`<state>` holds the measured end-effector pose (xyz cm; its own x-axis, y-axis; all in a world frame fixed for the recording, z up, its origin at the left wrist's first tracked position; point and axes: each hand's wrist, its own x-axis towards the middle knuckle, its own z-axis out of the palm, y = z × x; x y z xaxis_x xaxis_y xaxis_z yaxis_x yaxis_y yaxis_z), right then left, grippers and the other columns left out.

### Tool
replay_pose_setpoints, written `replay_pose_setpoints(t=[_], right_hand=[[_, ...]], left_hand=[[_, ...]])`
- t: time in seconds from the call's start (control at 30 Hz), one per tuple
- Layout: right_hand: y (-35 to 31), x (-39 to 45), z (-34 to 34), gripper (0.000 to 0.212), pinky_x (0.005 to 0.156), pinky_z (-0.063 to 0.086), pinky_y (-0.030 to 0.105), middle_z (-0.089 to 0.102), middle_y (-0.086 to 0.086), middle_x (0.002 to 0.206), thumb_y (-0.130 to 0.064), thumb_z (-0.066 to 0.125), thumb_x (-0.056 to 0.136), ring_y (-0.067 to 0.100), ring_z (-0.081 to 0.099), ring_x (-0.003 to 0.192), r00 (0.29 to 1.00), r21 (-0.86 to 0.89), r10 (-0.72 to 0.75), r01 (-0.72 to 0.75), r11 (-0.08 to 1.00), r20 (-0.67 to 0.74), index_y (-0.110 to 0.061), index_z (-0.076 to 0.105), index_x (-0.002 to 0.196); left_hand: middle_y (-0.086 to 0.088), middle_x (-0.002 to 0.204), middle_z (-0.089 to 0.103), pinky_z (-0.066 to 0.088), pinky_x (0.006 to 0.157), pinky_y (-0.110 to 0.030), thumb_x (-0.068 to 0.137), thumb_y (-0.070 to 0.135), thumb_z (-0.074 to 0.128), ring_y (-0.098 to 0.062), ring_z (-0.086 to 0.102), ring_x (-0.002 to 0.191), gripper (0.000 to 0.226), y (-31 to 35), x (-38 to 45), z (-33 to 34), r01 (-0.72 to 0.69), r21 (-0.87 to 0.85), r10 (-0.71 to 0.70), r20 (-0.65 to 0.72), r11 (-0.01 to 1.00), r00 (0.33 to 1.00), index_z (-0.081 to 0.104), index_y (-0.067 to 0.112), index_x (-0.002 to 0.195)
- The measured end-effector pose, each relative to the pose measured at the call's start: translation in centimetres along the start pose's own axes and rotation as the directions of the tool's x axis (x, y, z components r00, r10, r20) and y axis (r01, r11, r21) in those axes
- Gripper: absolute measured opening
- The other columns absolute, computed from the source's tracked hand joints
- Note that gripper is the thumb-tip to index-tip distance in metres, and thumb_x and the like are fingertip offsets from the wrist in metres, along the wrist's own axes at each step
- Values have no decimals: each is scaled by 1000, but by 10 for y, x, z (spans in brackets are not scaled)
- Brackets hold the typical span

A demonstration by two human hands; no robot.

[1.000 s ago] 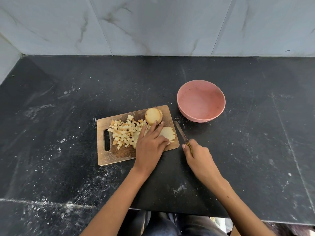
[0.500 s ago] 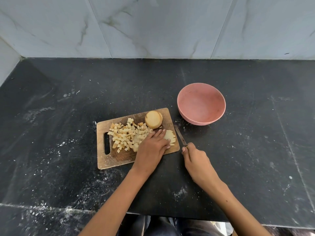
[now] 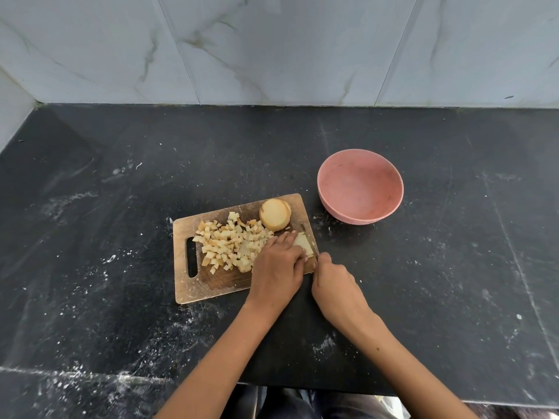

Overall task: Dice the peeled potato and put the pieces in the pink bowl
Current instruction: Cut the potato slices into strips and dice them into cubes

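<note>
Now the knife blade points away, toward the pink bowl.

A dusty black countertop meets a white marble-tiled wall.

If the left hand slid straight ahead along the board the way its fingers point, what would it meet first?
Probably the uncut potato chunk. The left hand presses a potato slice on the cutting board, fingers aimed toward the far edge where the chunk stands. The knife runs just beside them, so a slight rightward drift would meet the blade.
</note>
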<state>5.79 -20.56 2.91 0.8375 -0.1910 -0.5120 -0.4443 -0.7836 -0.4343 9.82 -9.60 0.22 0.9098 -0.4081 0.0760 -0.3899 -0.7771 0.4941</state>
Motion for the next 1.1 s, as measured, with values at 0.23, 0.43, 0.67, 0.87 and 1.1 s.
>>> replay_pose_setpoints(t=[0.23, 0.43, 0.67, 0.87, 1.1], right_hand=[[10, -16, 7, 6, 68, 41, 37, 61, 16, 104, -13, 31, 100, 34, 59, 97, 997, -61, 40, -36, 997, 61, -14, 34, 105], [22, -32, 7, 13, 67, 41, 36, 60, 14, 95, -23, 25, 104, 34, 58, 89, 995, -17, 8, -6, 1000, 96, -15, 30, 95], [28, -37, 11, 17, 67, 42, 37, 56, 10, 84, -27, 23, 104, 32, 55, 79, 997, 9, 14, -15, 1000, 72, -16, 29, 93], [16, -17, 8, 7, 69, 42, 37, 61, 14, 98, -20, 28, 103, 35, 59, 92, 999, -29, 8, -7, 1000, 49, -17, 28, 97], [41, -49, 23, 15, 66, 41, 37, 52, 6, 80, -25, 23, 103, 31, 53, 77, 997, -19, 17, -15, 1000, 80, -18, 26, 91]], left_hand=[[-13, 125, 63, 37, 104, -32, 86, 14, 65, -25, 59, 118, 13, 7, 1, 3, 30, 48, -28, -37, 998, 999, 76, 7, 89], [-16, 117, 67, 45, 97, -36, 80, 10, 71, -27, 64, 107, 6, 10, -1, 2, 25, 70, -21, -45, 997, 999, 75, 7, 82], [-15, 109, 70, 47, 94, -35, 76, 10, 74, -25, 67, 99, 1, 9, -1, 3, 32, 77, -25, -84, 997, 996, 75, 9, 76], [-17, 106, 70, 48, 93, -38, 73, 9, 77, -26, 67, 97, 4, 13, -3, 8, 57, 79, -47, -126, 995, 991, 73, 8, 73], [-17, 107, 70, 47, 94, -38, 75, 8, 76, -27, 67, 99, 4, 17, -5, 14, 82, 50, -72, -171, 995, 983, 72, 7, 73]])
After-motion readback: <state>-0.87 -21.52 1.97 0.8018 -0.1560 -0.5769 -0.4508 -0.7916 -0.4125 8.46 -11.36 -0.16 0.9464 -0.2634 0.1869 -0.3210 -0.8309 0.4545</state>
